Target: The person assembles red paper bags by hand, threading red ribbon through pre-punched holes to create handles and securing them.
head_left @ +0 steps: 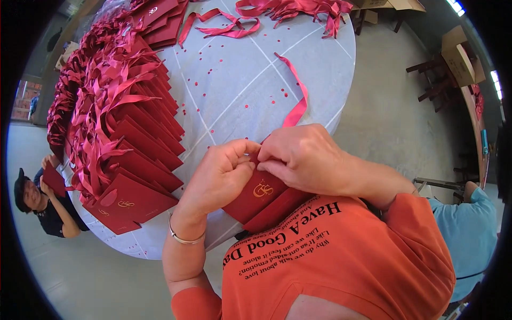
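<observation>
A dark red paper bag [258,193] with a gold emblem is held close against my orange shirt. My left hand [218,173] is closed in a pinch at the bag's upper left edge. Opposite it, my right hand [303,159] also pinches, its fingertips meeting at the bag's top edge. A pink ribbon [300,98] runs over the table and disappears behind my right hand; my knuckles cover where it meets the bag.
On the left of the white-covered table [229,101] stands a long row of red bags [149,138] with ribbon handles. Loose ribbons [290,8] and red confetti lie farther off. A person [50,205] at the left holds a red bag; another in blue [464,234] is at right.
</observation>
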